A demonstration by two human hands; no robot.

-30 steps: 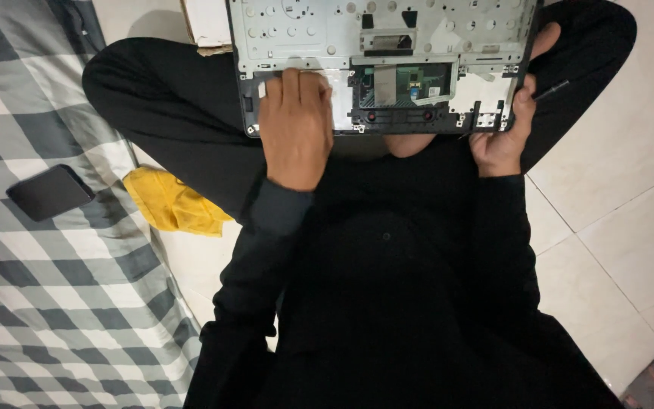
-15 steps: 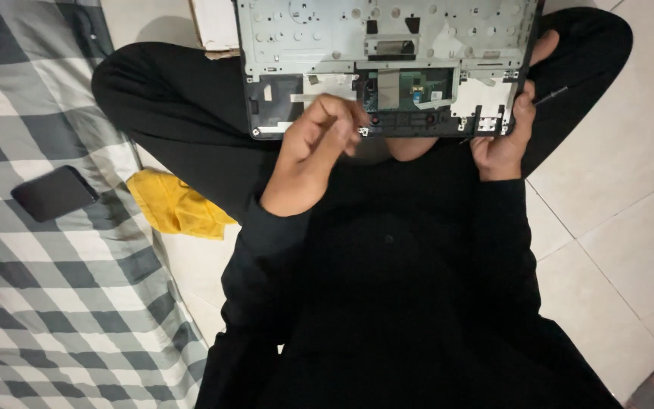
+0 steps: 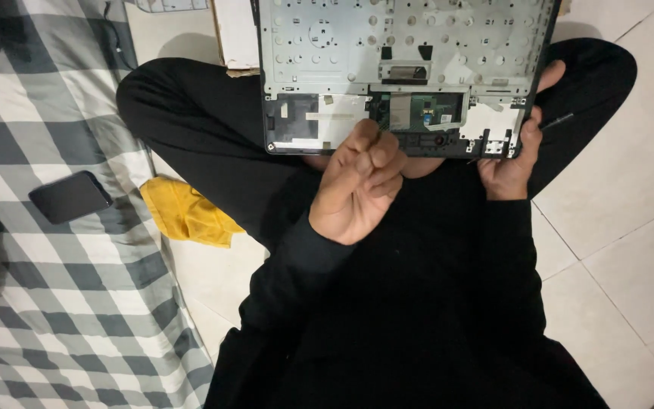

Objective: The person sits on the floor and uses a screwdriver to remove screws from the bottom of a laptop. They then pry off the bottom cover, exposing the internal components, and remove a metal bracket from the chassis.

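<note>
So the opened laptop palmrest shell (image 3: 406,72) was sitting across your lap, inner side up, with the pale metal keyboard backplate full of little round holes taking up most of it. Along the near edge you could see the green touchpad circuit board (image 3: 418,112) in the middle, a white patch just left of it, and a dark empty bay at the left corner.

Your left hand (image 3: 361,185) was raised just in front of that near edge, with the fingers curled in and the thumb pressed against the fingertips, pinched together right below the circuit board. Can't tell whether there was anything tiny between them; if so, it was too small to make out. Your fingertips were right at the shell's edge, maybe touching it, but it's hard to say for sure.

Your right hand (image 3: 512,163) was clamped on the right near corner of the shell, thumb up along the side edge and fingers tucked underneath, holding it steady.

You were sitting cross-legged in black clothes on a pale tiled floor (image 3: 622,197). A crumpled yellow cloth (image 3: 187,213) lay on the floor just beside your left knee. Further left was a grey-and-white checked blanket (image 3: 47,303) with a dark phone (image 3: 70,196) lying face down on it, well apart from the laptop part.
</note>
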